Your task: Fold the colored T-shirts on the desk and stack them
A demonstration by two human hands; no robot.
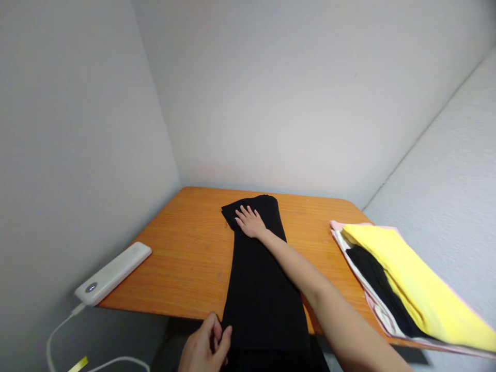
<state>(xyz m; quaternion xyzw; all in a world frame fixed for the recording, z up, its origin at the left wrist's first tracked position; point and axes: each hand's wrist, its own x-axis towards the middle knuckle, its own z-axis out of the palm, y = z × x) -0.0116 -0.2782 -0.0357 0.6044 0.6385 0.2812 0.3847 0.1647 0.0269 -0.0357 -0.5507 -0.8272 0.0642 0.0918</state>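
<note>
- A black garment (263,289) lies lengthwise on the wooden counter (186,248), its long axis running from close to the far edge down to the near edge, where it passes over toward the person
- Its far end is uneven, with a flap jutting out toward the counter's left edge; its near end merges with dark areas below, so I cannot tell where the cloth stops
- The right hand (250,222) rests palm down on that far part of the garment, fingers spread wide and pointing toward the far edge, holding nothing between them; its forearm crosses the cloth's right side
- The left hand (205,346) is at the near edge, just beside the garment's left side, fingers curled with thumb and forefinger close together; I cannot tell whether they pinch the cloth
- From the left fingers the garment lies directly to the right and stretches away toward the far edge, so the left hand is nearer its near end and the right hand nearer its far end
- At the near right corner, well apart from the garment, lie a yellow cloth (418,279), a second black cloth (377,289) and white and pink cloths (350,264)
- A white power bank (114,274) with a cable (58,328) sits along the left edge, by the near corner
</note>
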